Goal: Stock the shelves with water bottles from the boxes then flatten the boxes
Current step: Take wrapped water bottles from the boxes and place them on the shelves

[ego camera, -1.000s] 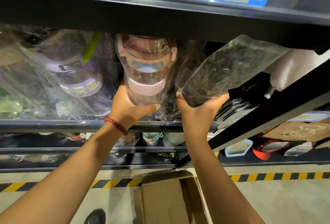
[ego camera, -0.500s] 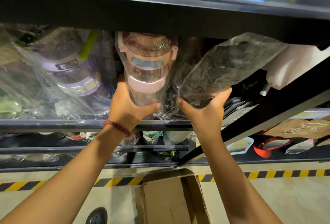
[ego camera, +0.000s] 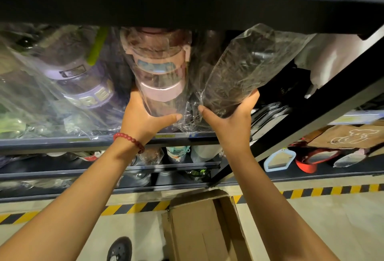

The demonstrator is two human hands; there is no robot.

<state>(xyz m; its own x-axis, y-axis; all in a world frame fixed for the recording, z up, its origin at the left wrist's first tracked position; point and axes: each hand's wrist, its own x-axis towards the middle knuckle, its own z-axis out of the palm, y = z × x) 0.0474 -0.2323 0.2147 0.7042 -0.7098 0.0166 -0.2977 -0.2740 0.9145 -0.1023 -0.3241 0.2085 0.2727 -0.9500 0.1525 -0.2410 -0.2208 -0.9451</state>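
My left hand [ego camera: 145, 119] grips the base of a pink bottle [ego camera: 158, 73] wrapped in clear plastic, standing on the dark shelf [ego camera: 83, 142]. Beside it my right hand [ego camera: 230, 121] holds the bottom of a dark bottle [ego camera: 245, 71] in a clear bag, tilted to the right with its top under the upper shelf. A purple bottle [ego camera: 83, 86] in plastic stands to the left of the pink one. An open cardboard box [ego camera: 199, 231] sits on the floor below my arms; I cannot see into it.
The upper shelf edge [ego camera: 187, 9] hangs low over the bottles. A black diagonal frame post [ego camera: 301, 119] runs down right of my right hand. Lower shelves hold more wrapped bottles [ego camera: 178, 153]. Yellow-black floor tape [ego camera: 133, 208] and my shoe [ego camera: 119, 249] lie below.
My right hand has slid round the dark bottle's base, thumb spreading left, and the bottle has tipped slightly more upright. The left hand keeps its hold on the pink bottle.
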